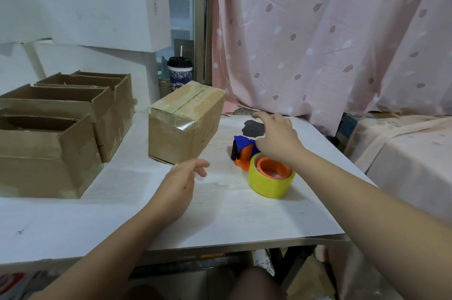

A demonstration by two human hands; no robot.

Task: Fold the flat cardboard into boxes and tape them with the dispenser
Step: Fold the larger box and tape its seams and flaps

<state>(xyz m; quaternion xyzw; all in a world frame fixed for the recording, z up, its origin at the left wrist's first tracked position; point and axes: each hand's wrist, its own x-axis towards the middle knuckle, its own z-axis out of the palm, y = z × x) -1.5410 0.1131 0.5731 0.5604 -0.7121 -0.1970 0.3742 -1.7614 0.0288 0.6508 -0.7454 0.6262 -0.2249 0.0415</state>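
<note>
taped box (186, 121) on white table (220, 214), centre-back, tape dispenser (244, 151) with yellow roll (270, 182) just right of it, right hand (278, 138) spread loose over dispenser, contact unclear, left hand (181, 184) relaxed, holding nothing, near box corner, open boxes (61, 128) at left

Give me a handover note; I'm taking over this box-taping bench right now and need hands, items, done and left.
Left hand: open, empty, over the white table in front of the taped brown cardboard box.
Right hand: open, holding nothing, above the blue-and-orange tape dispenser with its yellow tape roll; contact unclear.
Done: that box stands mid-table, closed and taped along its top seam.
Left: the open-topped brown cardboard boxes at the table's left are folded, tops not closed; probably next. No flat cardboard in view.
</note>
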